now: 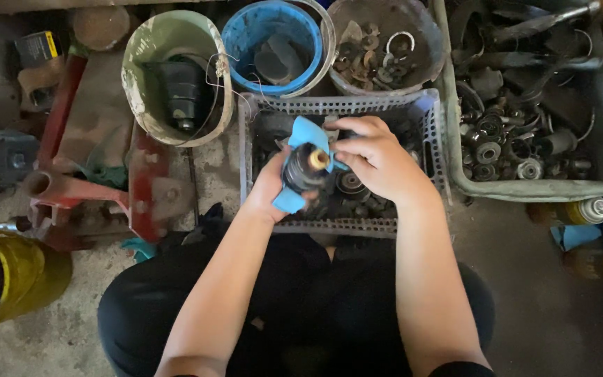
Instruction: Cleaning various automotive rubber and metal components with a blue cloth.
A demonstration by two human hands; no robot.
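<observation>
**Dark metal part wiped with a blue cloth**

Fingers (357,132) of the right hand (378,162) are curled over the far end of a dark cylindrical part (306,171); the left hand (268,192) is clenched around it from below, through a blue cloth (306,132). It is held above a grey perforated crate (423,115) full of similar pieces. The part looks heavy, stiff and probably greasy — so slippery; the cloth-wrapped body seems the safest grip, not the brass-coloured tip (319,159). Buckets (176,35) stand behind.

dark cylindrical metal part (306,169) with brass-coloured tip, wrapped in blue cloth (303,132), above the perforated grey crate (423,115)
</observation>
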